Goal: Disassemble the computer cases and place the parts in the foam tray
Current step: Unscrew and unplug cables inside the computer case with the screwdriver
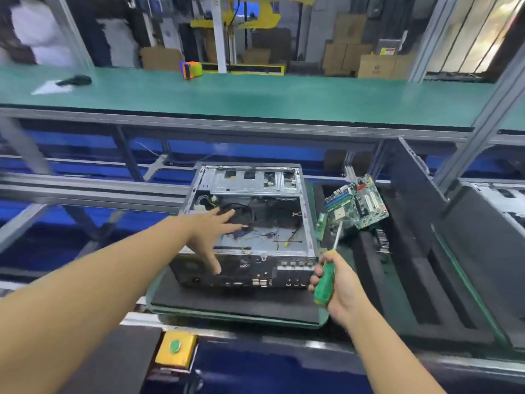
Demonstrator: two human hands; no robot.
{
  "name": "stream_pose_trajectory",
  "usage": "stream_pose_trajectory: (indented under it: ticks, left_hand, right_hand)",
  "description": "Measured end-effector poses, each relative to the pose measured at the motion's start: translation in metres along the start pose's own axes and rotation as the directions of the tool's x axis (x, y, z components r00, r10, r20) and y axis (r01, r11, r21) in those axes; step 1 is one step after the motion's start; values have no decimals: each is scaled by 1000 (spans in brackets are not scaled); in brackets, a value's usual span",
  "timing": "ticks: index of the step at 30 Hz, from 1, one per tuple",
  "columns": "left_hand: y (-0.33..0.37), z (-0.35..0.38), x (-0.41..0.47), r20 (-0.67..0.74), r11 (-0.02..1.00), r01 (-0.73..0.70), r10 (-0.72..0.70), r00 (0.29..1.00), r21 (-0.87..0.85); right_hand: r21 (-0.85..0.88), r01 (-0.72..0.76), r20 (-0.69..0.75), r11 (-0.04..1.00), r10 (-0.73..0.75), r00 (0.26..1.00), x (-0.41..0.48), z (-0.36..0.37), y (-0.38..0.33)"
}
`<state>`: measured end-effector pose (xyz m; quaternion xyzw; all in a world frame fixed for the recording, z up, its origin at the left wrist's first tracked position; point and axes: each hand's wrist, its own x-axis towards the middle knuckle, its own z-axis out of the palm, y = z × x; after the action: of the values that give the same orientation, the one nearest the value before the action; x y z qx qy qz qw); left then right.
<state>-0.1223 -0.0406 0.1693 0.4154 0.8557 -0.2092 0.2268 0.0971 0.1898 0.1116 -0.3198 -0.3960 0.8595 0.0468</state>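
Two hands working. My left hand (211, 231) is spread flat, fingers straight and holding nothing, over the near-left corner of the open grey sheet-metal computer case (250, 186); I cannot tell whether it touches the rim. My right hand (341, 288) is wrapped round the green-handled screwdriver (324, 282), shaft pointing up and away.

- The case sits on a black foam pad (227, 302) in front of me. The green circuit board (359, 204) lies tilted in the black foam tray (412, 280) just to the case's right.
- Case: I judge it stiff, bulky and weighty, with thin folded edges that are likely sharp. Best gripped by the side walls or rear rim, never the drive cage.
- Loose coloured wires (255, 234) on the case floor are soft and likely to snag.
- Board: light, rigid and fragile, so hold it by the edges only.
- Room: it is open above the case. The case's right wall sits close to the tray, and the screwdriver tip is near the board, so watch that.
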Motion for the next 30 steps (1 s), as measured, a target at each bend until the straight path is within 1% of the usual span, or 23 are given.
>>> stream_pose_trajectory:
  ticks: [2, 5, 9, 11, 13, 15, 17, 20, 23, 25, 26, 28, 30]
  left_hand:
    - [-14, 24, 3, -39, 997, 15, -12, 999, 77]
    - [-29, 54, 8, -159, 997, -9, 21, 987, 74]
    - [-48, 84, 10, -301, 993, -86, 106, 948, 79]
    - [-52, 93, 12, -335, 989, -103, 135, 933, 109]
    - [-52, 99, 13, -343, 989, -118, 143, 928, 93]
    - [-52, 103, 14, -362, 990, -119, 138, 922, 73]
    - [-52, 106, 16, -386, 990, -116, 137, 912, 76]
    - [-53, 110, 20, -413, 993, -93, 117, 903, 76]
    - [-51, 112, 21, -437, 995, -64, 92, 895, 79]
    - [-51, 114, 22, -451, 996, -57, 85, 889, 74]
    - [-51, 115, 22, -459, 996, -59, 82, 884, 64]
    - [-53, 117, 26, -478, 997, -61, 78, 875, 52]
    - [-53, 119, 27, -492, 996, -71, 85, 866, 47]
  right_hand:
    - [19, 11, -12, 1000, -11, 1000, -7, 17, 20]
    - [27, 34, -41, 999, -33, 999, -15, 38, 47]
    - [48, 36, -82, 998, -32, 996, -26, 57, 77]
    - [51, 27, -99, 998, -22, 995, -32, 65, 91]
    - [26, 17, -100, 1000, -14, 995, -38, 69, 107]
    - [-25, -14, -85, 1000, 12, 996, -41, 73, 123]
    - [-99, -75, -64, 992, 69, 996, -43, 77, 144]
    - [-184, -178, -52, 967, 172, 984, -37, 82, 176]
    - [-271, -242, -39, 932, 240, 970, -22, 85, 203]
    - [-393, -225, -45, 891, 226, 973, -8, 84, 220]
    - [-447, -180, -34, 876, 184, 982, -1, 84, 227]
    - [-524, -96, -4, 846, 111, 994, 13, 85, 242]
    - [-578, -65, -13, 814, 70, 997, 23, 86, 255]
